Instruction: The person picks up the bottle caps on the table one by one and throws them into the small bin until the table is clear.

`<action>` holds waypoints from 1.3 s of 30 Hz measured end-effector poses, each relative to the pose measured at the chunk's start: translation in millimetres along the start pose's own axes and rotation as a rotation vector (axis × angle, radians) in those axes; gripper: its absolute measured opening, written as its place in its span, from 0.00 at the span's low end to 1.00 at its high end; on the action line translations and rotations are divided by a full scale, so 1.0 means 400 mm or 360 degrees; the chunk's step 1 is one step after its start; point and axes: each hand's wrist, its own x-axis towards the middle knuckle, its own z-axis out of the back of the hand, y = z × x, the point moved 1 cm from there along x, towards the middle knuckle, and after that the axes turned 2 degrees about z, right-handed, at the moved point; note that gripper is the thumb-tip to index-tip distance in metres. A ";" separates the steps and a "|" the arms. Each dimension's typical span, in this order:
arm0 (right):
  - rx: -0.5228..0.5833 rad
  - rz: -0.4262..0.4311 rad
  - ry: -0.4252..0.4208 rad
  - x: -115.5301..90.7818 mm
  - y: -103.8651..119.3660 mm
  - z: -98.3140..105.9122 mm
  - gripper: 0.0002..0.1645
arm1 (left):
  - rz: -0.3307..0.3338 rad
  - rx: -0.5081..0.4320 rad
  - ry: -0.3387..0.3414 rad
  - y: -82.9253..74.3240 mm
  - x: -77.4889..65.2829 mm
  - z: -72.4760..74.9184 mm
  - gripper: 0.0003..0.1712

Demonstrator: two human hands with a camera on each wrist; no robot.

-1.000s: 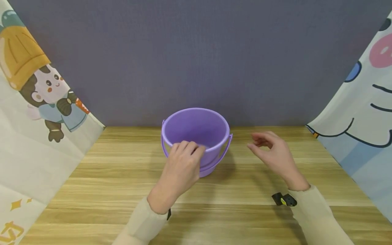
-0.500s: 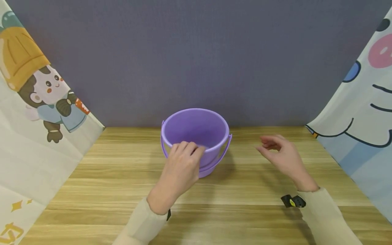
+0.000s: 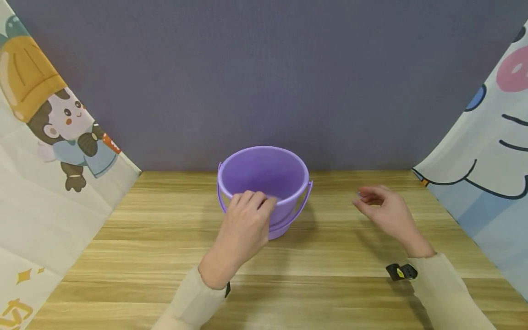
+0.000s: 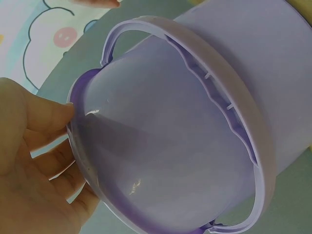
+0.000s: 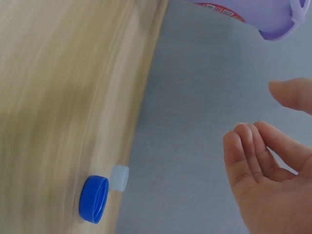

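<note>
A purple bucket (image 3: 284,211) stands upright on the wooden table, its mouth facing up. My left hand (image 3: 246,224) grips the near rim; in the left wrist view the thumb lies on one side of the rim (image 4: 73,131) and the fingers on the other. The bucket's handle (image 4: 229,80) hangs down against its side. To the right of the bucket, my right hand (image 3: 389,213) hovers above the table with loosely curved fingers, thumb apart, holding nothing. Near it in the right wrist view lie a blue bottle cap (image 5: 93,199) and a whitish cap (image 5: 119,178).
Wooden table (image 3: 136,256) runs back to a grey-blue upright panel (image 3: 264,73). Printed cartoon cloths hang at the left (image 3: 62,137) and right (image 3: 491,151). A black strapped device (image 3: 402,272) sits at the right wrist.
My right hand has moved further right, away from the bucket, and a small bluish spot now shows by its fingertips. The left hand and the bucket stay in place.
</note>
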 end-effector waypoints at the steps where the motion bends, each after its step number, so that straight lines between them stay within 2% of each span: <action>1: -0.0002 -0.0003 0.0007 0.004 -0.007 0.000 0.25 | 0.0003 0.0000 0.0001 0.000 0.002 -0.002 0.15; 20: -0.0127 -0.0051 0.0228 0.066 -0.140 0.018 0.32 | 0.0062 0.0043 0.0052 -0.008 0.041 -0.050 0.17; 35: -0.0261 -0.0104 0.0351 0.071 -0.185 0.028 0.33 | 0.0050 0.0024 0.0018 0.002 0.041 -0.043 0.17; 39: -0.0311 -0.0143 0.0346 0.040 -0.179 0.028 0.33 | 0.0027 0.0011 0.0014 0.004 0.024 -0.027 0.17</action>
